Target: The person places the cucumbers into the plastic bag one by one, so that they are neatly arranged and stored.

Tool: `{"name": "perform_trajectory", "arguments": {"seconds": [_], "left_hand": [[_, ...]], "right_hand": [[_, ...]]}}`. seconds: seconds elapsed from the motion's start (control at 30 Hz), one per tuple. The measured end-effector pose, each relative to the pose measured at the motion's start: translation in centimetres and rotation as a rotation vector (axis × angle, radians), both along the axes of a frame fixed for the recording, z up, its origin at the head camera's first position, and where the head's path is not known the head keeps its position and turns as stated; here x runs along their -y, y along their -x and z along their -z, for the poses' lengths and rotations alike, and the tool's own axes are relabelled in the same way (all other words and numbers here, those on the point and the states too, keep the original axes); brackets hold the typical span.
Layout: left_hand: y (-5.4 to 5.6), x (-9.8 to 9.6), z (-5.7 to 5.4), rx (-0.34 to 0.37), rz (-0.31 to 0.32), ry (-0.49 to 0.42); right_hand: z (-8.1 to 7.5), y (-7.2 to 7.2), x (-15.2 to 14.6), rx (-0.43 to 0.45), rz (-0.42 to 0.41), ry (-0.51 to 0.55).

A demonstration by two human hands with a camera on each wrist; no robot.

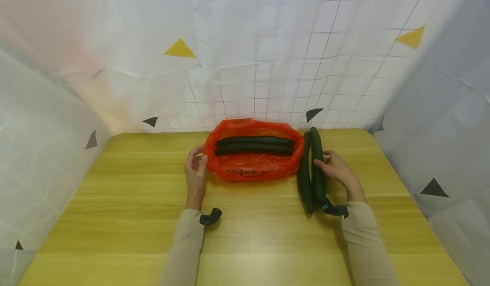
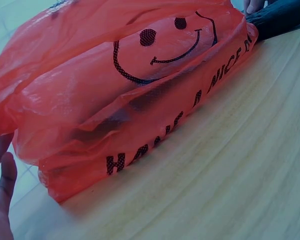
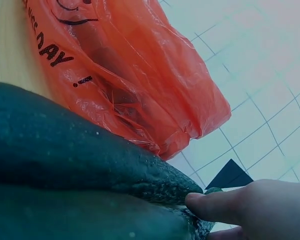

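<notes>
An open red plastic bag [image 1: 249,160] lies near the back of the wooden tabletop [image 1: 249,235], two cucumbers [image 1: 252,149] side by side inside it. The left hand [image 1: 196,167], partly open, touches the bag's left edge; whether it grips the plastic cannot be told. The right hand [image 1: 337,167] holds the outer cucumber [image 1: 319,186] between thumb and fingers. The inner cucumber [image 1: 305,175] lies between that one and the bag, lengthwise toward the white backdrop [image 1: 252,43].
</notes>
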State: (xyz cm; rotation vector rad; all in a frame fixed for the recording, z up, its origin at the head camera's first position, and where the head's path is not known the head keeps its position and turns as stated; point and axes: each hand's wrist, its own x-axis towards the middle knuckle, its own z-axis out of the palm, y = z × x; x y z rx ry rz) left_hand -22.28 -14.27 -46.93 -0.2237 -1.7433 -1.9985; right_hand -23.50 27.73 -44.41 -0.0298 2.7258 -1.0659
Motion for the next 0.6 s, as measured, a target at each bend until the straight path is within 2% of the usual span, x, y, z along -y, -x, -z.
{"name": "perform_trajectory", "arguments": {"seconds": [0.3,0.43,0.6], "left_hand": [[0.2,0.1,0.1,-0.005,0.003,0.002],[0.7,0.3,1.1,0.002,0.006,-0.008],[1.5,0.4,2.4,-0.007,-0.016,-0.003]], "right_hand": [[0.2,0.2,0.0,0.057,-0.006,-0.016],[0.4,0.2,-0.1,0.057,-0.004,-0.037],[0.6,0.2,-0.2,0.063,0.011,-0.005]]}}
